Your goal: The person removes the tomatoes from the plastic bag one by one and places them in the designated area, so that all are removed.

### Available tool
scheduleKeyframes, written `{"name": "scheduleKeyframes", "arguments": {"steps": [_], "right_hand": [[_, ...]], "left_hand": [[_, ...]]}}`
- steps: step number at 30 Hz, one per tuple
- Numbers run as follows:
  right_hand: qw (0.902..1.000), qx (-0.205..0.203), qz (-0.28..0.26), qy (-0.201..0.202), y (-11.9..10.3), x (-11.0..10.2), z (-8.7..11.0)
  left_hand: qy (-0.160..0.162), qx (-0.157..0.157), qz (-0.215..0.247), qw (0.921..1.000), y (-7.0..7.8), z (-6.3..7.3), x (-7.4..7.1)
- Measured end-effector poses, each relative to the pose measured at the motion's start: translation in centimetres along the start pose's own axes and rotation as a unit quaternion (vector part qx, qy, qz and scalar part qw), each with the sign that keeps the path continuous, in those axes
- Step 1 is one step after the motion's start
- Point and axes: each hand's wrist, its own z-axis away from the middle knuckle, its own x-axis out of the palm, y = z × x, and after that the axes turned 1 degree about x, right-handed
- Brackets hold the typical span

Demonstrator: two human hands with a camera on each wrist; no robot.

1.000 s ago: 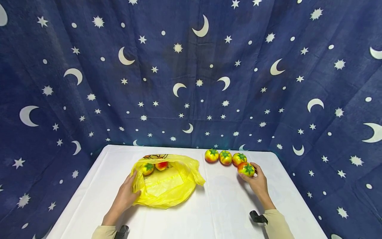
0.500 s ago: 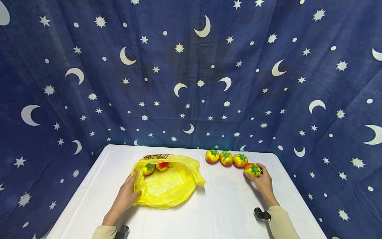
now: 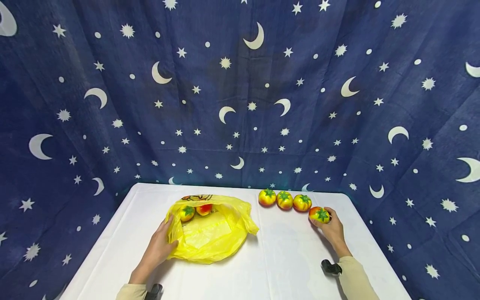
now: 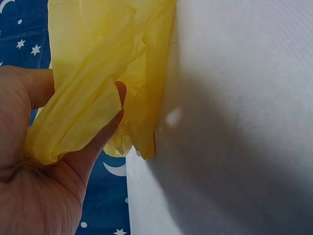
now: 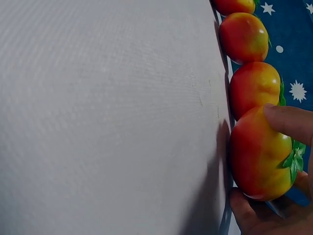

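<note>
My left hand [image 3: 159,243] grips the left side of a crumpled yellow plastic bag [image 3: 213,246], whose mouth gapes toward me. Folds of the bag lie between thumb and fingers in the left wrist view. Inside it sit a yellow tomato [image 3: 186,213] with a green top and a redder tomato [image 3: 204,209]. With thumb and fingers, my right hand [image 3: 333,231] holds a red-and-yellow tomato [image 5: 257,154] by its sides. This one is at the right end of a row with three more tomatoes, the nearest [image 3: 302,203] just to its left.
The other two tomatoes in the row, one [image 3: 284,201] in the middle and one [image 3: 267,198] at the left, stand near the back edge of the white-covered table [image 3: 285,258]. A dark blue curtain [image 3: 240,100] with moons and stars hangs behind and at both sides.
My right hand has moved to the right with its tomato, away from the other three. My left hand and the bag have stayed put.
</note>
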Motion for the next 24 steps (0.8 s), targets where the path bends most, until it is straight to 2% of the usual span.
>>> {"name": "scheduleKeyframes", "arguments": {"steps": [17, 24], "right_hand": [[0.9994, 0.005, 0.019, -0.027, -0.3, -0.1, -0.4], [0.9997, -0.009, 0.021, -0.009, -0.5, -1.1, -0.2]], "left_hand": [[0.006, 0.009, -0.009, 0.9999, 0.0, 0.0, 0.0], [0.005, 0.012, -0.007, 0.9999, 0.1, 0.0, -0.2]]}}
